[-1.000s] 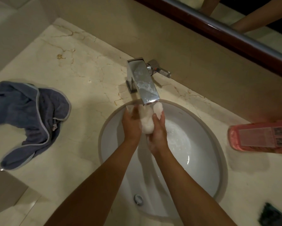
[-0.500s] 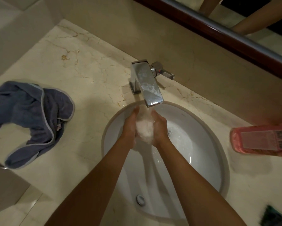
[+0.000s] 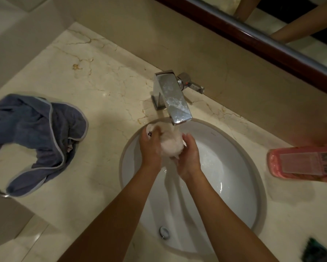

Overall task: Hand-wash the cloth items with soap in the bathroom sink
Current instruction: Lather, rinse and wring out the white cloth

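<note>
Down in the white sink [image 3: 234, 186] both forearms reach in from the near edge, and the hands have drifted a little apart since a moment ago — half a second back they were pressed close around the wad, now the pale cloth [image 3: 173, 146] bulges out between them. The left hand [image 3: 149, 146] grips the upper end, fingers curled over it near the back rim of the basin, where a small dark mark shows on the fabric. The right hand [image 3: 189, 157] cups the lower part from the other side, its fingers wrapped up against the wad. The cloth looks soaked and sudsy, held right beneath the spout of the chrome faucet [image 3: 171, 97]; water seems to be falling, though the stream is too blurred to be sure. I take this for the rubbing and rinsing of one item — the scrub goes on, nothing wrung out yet.

The counter [image 3: 106, 78] is veined cream marble. Towards its left edge lies a crumpled blue-grey towel [image 3: 36, 133] with pale piping — probably the next cloth to wash, and untouched. At the right edge a pink bottle [image 3: 302, 161] lies on its side, likely the soap. In the near right corner something dark green pokes in, too cut off to name.

Beyond the faucet a beige upstand rises to a dark wooden mirror frame [image 3: 272, 46], and the glass above gives back the person's arms.
</note>
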Available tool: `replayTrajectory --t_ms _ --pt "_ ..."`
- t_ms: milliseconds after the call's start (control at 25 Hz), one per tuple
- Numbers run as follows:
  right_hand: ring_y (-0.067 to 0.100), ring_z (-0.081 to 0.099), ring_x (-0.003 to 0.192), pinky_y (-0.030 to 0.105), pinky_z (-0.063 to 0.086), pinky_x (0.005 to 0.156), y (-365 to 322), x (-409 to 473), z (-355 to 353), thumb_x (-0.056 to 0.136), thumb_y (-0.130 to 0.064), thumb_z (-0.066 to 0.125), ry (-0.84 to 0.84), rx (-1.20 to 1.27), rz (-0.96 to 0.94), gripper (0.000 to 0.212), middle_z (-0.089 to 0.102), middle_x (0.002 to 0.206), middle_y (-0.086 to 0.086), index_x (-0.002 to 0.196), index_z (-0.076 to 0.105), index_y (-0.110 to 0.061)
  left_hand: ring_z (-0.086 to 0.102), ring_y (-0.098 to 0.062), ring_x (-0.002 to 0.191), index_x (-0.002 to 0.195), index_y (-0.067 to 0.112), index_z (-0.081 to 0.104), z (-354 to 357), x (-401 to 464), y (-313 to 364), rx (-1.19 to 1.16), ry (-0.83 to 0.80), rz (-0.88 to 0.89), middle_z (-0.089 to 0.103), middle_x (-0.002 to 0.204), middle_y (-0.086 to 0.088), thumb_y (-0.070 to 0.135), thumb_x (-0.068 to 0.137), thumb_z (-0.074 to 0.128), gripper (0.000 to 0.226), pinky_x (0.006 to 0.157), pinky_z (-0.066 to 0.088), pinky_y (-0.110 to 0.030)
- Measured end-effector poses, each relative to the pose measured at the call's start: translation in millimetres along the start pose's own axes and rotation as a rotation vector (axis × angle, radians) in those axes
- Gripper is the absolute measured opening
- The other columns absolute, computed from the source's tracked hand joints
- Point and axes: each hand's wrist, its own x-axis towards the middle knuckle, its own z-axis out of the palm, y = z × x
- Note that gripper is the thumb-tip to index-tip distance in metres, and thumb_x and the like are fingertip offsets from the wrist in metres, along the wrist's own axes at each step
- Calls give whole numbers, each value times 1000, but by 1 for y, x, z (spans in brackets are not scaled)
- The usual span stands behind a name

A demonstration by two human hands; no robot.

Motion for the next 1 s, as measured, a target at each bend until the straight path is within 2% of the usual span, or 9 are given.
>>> replayTrajectory --t_ms 120,240,320,440,600,720,800,880,1000 --pt "35 60 126 50 44 111 13 0 8 98 -37 59 -75 162 -31 45 64 134 18 136 60 -14 69 -26 98 101 19 66 -2 -8 -5 -140 -1 -45 72 100 -5 13 100 54 13 88 56 -40" --pt "39 64 119 57 48 104 10 9 14 97 -26 63 -23 130 -178 32 66 131 16 129 64 -28 66 -29 108 117 19 60 -9 -7 -16 -214 11 -136 67 115 -9 13 101 52 19 92 54 -44" --pt "41 67 111 55 54 95 4 10 17 92 -30 70 -25 79 -175 36 69 124 17 126 67 -22 67 -28 108 124 23 63 -14 -5 -19 -157 -32 -161 68 120 -7 14 99 51 29 88 56 -43" --pt "34 70 96 50 58 86 -4 8 16 94 -29 68 17 -58 -195 22 74 100 11 108 71 -12 67 -32 91 96 16 76 -20 -2 -16 -23 -18 -154 73 91 -8 13 76 51 33 74 54 -36" --pt "32 70 96 47 58 86 2 4 18 99 -26 58 46 -189 -294 19 74 102 14 106 71 -15 69 -20 101 114 20 75 -6 -9 -3 91 -25 -82 74 105 0 28 102 50 29 92 57 -39" --pt "28 67 98 44 54 90 10 4 23 93 -39 56 28 -145 -312 27 72 104 14 101 73 -20 64 -18 109 128 23 66 3 -22 -8 330 -22 30 70 121 0 42 106 44 37 99 52 -41" --pt "28 68 98 45 53 93 9 3 26 97 -38 55 28 -103 -283 26 74 100 11 99 74 -20 63 -21 114 132 21 64 4 -25 -13 400 8 39 68 126 -3 44 107 39 42 102 49 -39" --pt "28 68 97 45 53 95 12 9 22 100 -31 54 -11 -99 -267 24 74 100 8 102 74 -18 64 -24 112 125 16 68 4 -24 -15 500 77 42 70 119 -6 43 109 35 46 95 47 -31" --pt "32 67 101 48 51 97 11 12 15 86 -38 67 -50 -79 -189 27 73 103 10 102 76 -18 68 -27 90 91 11 72 4 -20 -12 536 122 86 70 88 -9 43 108 37 50 81 52 -36"
